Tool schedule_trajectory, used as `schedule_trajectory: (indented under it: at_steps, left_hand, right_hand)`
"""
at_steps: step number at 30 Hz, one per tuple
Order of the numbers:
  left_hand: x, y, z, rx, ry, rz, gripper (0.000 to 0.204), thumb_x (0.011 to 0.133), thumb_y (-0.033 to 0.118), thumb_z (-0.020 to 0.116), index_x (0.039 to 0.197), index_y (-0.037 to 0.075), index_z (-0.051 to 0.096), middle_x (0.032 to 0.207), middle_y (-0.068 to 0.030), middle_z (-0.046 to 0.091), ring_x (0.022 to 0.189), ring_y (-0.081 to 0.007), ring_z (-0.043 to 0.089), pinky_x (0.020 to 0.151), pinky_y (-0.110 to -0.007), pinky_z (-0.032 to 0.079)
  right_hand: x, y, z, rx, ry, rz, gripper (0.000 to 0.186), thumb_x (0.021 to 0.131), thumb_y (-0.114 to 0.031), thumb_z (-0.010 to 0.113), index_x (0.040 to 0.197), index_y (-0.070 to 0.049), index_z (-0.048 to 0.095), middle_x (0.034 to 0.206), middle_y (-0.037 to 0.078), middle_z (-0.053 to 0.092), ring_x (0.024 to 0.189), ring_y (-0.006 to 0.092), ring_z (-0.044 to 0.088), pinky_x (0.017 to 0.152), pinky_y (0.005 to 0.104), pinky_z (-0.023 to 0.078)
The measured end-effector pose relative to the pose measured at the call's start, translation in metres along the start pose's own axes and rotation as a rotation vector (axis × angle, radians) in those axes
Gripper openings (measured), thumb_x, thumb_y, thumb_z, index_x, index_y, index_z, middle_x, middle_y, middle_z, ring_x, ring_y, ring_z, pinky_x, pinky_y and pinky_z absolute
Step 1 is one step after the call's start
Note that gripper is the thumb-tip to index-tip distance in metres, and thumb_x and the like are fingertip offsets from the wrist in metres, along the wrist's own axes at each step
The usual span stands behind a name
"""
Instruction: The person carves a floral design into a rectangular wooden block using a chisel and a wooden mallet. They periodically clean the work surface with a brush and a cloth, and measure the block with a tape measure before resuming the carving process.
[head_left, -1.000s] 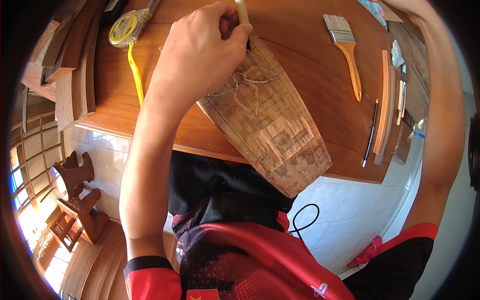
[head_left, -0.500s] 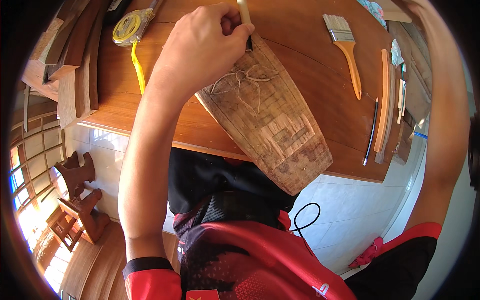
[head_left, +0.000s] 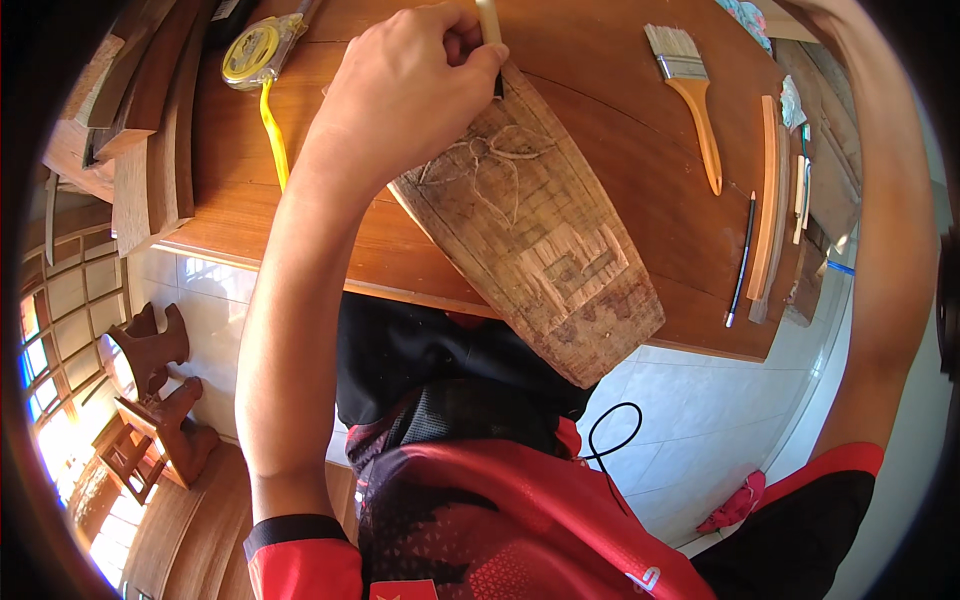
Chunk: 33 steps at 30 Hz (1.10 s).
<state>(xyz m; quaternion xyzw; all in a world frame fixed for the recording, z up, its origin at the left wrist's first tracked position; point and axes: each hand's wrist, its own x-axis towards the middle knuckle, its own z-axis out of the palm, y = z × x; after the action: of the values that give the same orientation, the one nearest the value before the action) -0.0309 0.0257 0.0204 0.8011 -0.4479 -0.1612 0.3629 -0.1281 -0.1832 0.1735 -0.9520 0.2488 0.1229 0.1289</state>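
A carved wooden board (head_left: 530, 220) with a tapered shape lies slantwise on the table, its lower end jutting past the front edge. Flower-like lines are cut into its upper part, and a lighter chipped-out patch shows lower down. Over its far end, my left hand (head_left: 420, 80) is closed around the pale handle of a chisel (head_left: 488, 22), whose dark blade points down at the wood. The chisel's top runs out of the picture. My right arm reaches up along the right side; only the edge of my right hand (head_left: 832, 8) shows at the top, its fingers out of sight.
On the wooden table (head_left: 600, 60) lie a flat paintbrush (head_left: 690, 90), a pencil (head_left: 742, 260) and wooden strips (head_left: 765, 200) to the right. A yellow tape measure (head_left: 252, 52) sits at the far left, beside stacked wood pieces (head_left: 150, 130). A small wooden stool (head_left: 160, 430) stands on the floor.
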Motion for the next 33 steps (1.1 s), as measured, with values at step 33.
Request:
schedule_trajectory:
  at_steps: [33]
  left_hand:
    - [0.022,0.03,-0.024,0.099,-0.155,-0.176,0.04,0.091,0.048,0.071,0.092,0.009,0.08,0.082,-0.0115,0.077,0.087,-0.0329,0.075,0.081,-0.043,0.056]
  right_hand:
    - [-0.054,0.044,0.071,0.635,0.278,-0.114,0.048,0.102,-0.045,0.065,0.106,0.003,0.067,0.079,0.013,0.066,0.071,0.0199,0.059,0.066,0.0375,0.047]
